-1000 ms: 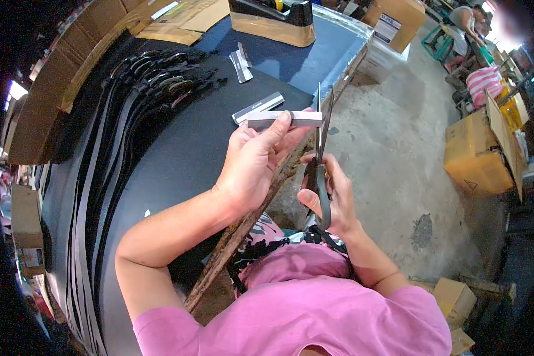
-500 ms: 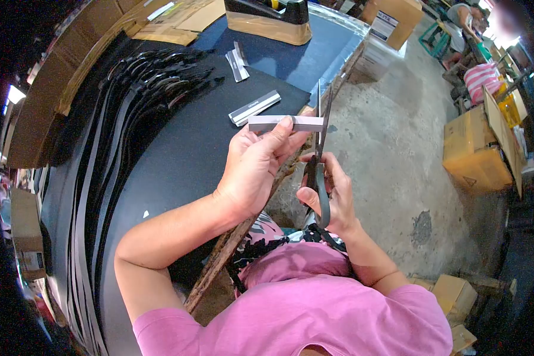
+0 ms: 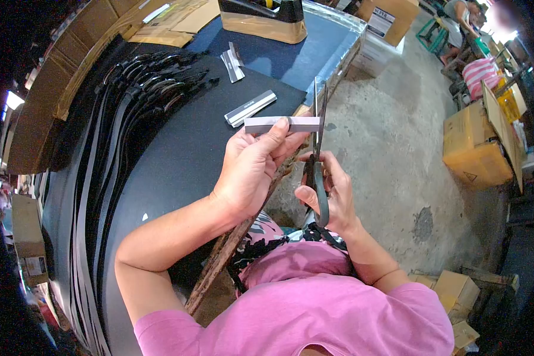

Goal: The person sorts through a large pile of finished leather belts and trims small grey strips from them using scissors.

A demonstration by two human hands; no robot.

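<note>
Pinched under the thumb of my left hand (image 3: 258,157) is a narrow grey and white strip (image 3: 302,124), held level above the table edge. My right hand (image 3: 332,193) has its fingers through the dark handles of a pair of scissors (image 3: 318,142), blades pointing away from me. The strip's right end lies right at the blades, which stand slightly apart at the tips. Just beyond my left hand, a small stack of similar printed strips (image 3: 250,108) rests on the dark table (image 3: 178,154). More strips (image 3: 232,62) lie crossed farther back.
Long black straps (image 3: 95,196) lie bundled along the table's left side. A tape dispenser (image 3: 264,24) stands at the back. Cardboard boxes (image 3: 477,145) sit on the concrete floor (image 3: 391,160) to the right. Another person (image 3: 457,29) is at the far right.
The view has shifted slightly, moving the table items a little left. Both hands keep nearly the same pose, with the strip still at the scissor blades.
</note>
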